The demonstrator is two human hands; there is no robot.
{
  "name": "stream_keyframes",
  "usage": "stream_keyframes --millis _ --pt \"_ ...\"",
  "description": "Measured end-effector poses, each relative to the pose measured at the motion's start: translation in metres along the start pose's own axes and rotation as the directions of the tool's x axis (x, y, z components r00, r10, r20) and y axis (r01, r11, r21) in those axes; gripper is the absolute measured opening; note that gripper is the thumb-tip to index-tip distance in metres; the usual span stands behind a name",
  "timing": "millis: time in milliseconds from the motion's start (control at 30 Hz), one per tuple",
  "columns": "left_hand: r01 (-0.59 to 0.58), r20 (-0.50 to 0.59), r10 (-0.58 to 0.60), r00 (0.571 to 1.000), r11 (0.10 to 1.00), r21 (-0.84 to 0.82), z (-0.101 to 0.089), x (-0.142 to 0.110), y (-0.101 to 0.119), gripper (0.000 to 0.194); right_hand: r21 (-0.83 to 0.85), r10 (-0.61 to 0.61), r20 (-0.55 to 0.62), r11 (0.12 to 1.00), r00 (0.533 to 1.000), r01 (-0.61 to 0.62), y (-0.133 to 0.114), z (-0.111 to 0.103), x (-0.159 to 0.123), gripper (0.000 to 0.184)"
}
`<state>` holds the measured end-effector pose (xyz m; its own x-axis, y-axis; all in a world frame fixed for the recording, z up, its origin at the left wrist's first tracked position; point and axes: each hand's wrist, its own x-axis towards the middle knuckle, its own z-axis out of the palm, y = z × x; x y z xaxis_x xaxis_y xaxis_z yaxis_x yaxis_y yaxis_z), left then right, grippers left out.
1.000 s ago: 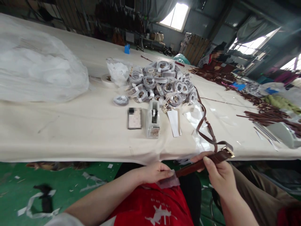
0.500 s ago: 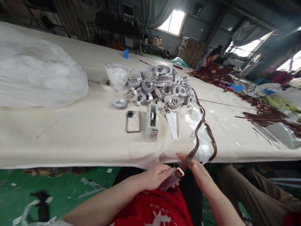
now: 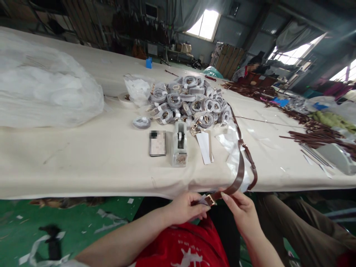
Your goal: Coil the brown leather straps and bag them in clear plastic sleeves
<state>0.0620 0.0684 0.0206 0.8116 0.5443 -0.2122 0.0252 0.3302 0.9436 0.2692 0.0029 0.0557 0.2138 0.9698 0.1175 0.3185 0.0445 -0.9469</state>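
A brown leather strap (image 3: 239, 168) hangs off the table's front edge, and its gold buckle end (image 3: 210, 199) is between my hands. My left hand (image 3: 187, 207) is closed, pinching a small piece of translucent wrap (image 3: 203, 198) against the buckle. My right hand (image 3: 241, 211) pinches the strap just right of the buckle. Both hands are below the table edge, over my red shirt.
On the cloth-covered table (image 3: 83, 159) stand a tape dispenser (image 3: 179, 148), a phone (image 3: 157, 143), white paper strips (image 3: 204, 147) and a pile of wrapped coiled straps (image 3: 189, 104). A big white plastic bag (image 3: 47, 92) lies left. Loose brown straps (image 3: 314, 135) lie right. A person sits far back.
My right hand slid from the strap's buckle end toward my left hand. The buckle end now meets the wrap piece in my left hand, and the strap hangs looped off the table edge.
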Motion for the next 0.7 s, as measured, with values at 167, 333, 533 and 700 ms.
stream_keyframes --millis 167,333,533,700 --pt "0.071 -0.108 -0.062 0.992 0.994 0.085 0.001 0.004 -0.004 0.043 -0.235 -0.222 0.152 0.938 0.963 0.253 -0.029 0.008 -0.016 0.021" --pt "-0.006 -0.061 0.014 0.998 0.992 0.126 0.0 0.001 0.006 0.037 -0.22 -0.158 -0.009 0.964 0.987 0.152 -0.024 0.006 -0.013 0.012" --pt "-0.078 0.026 0.077 0.997 0.996 0.049 0.0 -0.002 0.018 0.042 -0.029 -0.037 0.04 0.999 0.999 0.038 -0.018 0.018 -0.004 0.011" --pt "-0.069 -0.005 0.07 0.998 0.992 0.103 0.005 0.0 0.008 0.055 0.106 -0.014 0.171 0.994 0.985 -0.005 -0.019 0.031 0.0 0.013"
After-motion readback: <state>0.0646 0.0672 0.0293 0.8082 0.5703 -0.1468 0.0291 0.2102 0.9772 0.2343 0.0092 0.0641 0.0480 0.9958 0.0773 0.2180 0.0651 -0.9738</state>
